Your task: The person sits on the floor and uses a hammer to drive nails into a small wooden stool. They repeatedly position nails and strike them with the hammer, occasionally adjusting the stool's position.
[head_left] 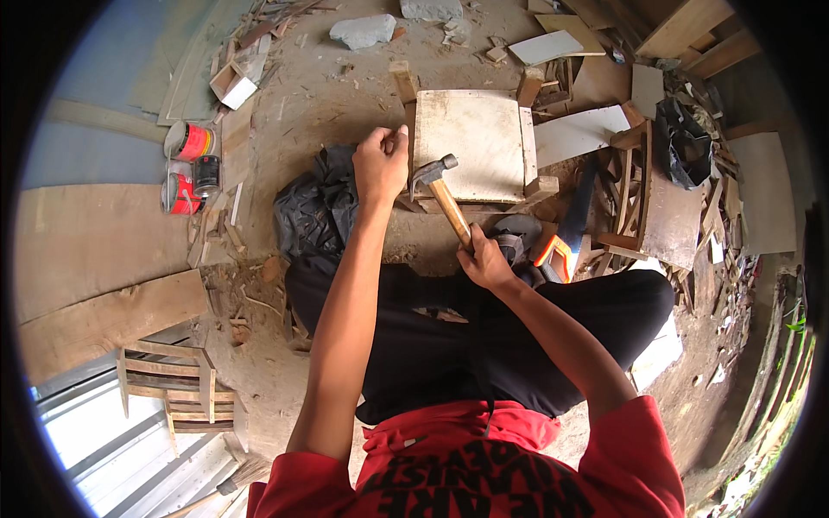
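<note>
A hammering step, by the look of it, at a wooden frame (542,187) on the floor (345,82).
The right hand (488,259) grips a hammer (451,210), head over the pale panel's (475,142) near-left corner; the left hand (381,164) curls beside it, pinching what I can't tell. Next probably calls for careful aim.

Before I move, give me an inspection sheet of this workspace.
Surface: dirt floor, strewn with wood scraps.
Job's things: hammer, its head overlapping the near left part of the pale panel in view; contact unclear.
Clutter: black plastic bag to the left, orange-handled handsaw to the right.
Hands: right hand gripping the hammer's handle; left hand, fingers curled, beside the panel's left edge, contents unclear.
Cables: nothing seen.
Surroundings: red cans and boards left, pale blocks beyond.
</note>
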Demonstrator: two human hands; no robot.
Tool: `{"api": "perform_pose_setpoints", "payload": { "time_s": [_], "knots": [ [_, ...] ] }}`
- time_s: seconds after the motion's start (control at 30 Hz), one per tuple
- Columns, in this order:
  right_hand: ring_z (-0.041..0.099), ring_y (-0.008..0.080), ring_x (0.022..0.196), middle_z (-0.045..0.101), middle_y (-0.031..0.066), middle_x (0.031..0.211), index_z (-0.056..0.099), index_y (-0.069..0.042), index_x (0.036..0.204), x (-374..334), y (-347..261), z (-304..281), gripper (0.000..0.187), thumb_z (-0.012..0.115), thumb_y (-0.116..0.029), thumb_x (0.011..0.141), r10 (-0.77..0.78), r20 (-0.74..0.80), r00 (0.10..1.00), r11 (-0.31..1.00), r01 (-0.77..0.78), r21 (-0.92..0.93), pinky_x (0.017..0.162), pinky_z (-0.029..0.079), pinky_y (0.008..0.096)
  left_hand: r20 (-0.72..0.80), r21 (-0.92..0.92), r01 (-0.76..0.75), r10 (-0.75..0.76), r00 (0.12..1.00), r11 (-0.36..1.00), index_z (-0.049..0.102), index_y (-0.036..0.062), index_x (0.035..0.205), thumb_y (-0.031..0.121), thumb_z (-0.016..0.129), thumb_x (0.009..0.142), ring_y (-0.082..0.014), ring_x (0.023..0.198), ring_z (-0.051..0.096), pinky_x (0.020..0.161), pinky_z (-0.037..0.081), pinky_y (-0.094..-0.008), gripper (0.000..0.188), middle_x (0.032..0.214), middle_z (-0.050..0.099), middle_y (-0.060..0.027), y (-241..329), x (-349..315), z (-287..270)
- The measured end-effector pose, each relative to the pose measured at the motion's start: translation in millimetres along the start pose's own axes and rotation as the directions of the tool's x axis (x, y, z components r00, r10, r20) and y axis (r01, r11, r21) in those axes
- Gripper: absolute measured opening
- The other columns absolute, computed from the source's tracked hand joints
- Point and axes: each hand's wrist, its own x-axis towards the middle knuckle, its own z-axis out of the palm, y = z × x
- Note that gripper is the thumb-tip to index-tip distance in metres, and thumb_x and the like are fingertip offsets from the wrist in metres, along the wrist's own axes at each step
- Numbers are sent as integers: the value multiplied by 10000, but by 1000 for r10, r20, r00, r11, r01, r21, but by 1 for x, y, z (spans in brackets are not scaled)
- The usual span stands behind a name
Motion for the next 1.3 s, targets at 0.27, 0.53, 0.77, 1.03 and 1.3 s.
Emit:
{"api": "perform_pose_setpoints", "payload": {
  "time_s": [0.27,0.53,0.77,1.03,1.3],
  "knots": [
    [631,488,749,626,262,713,428,-24,1109,12,19,11,361,671,-119,859,183,72,981,979,-188,73,598,490,517,30,-166,139,-136,990,976,624,-59,833,152,678,941,-54,594,427,544,377,-271,243,621,535,-2,8,-3,0],
    [649,465,747,637,248,717,455,-43,1121,22,22,16,350,674,-155,873,253,113,961,964,-260,52,600,503,507,37,-145,77,-72,997,986,664,-18,890,190,657,968,-32,518,470,450,401,-233,222,663,586,28,1,-4,0],
    [656,458,730,639,236,695,481,-45,1101,23,38,27,334,681,-182,872,211,30,977,976,-213,53,604,520,495,42,-170,77,-71,997,982,645,-14,872,171,654,970,-23,519,445,443,358,-236,210,661,579,32,-4,-2,3],
    [628,495,811,620,252,747,476,-40,1042,27,38,40,279,663,-132,856,229,-52,972,973,-226,50,639,503,493,2,-82,97,-98,995,992,615,-35,803,168,690,917,-105,563,429,551,417,-312,244,601,523,-52,0,-5,1],
    [619,501,833,613,258,756,473,-24,1024,30,36,39,253,641,-113,857,161,-137,977,987,-159,27,640,502,468,-20,-47,20,-21,1000,999,640,-44,845,197,661,937,-114,565,488,561,428,-317,259,622,573,-66,4,-5,2]
  ]
}}
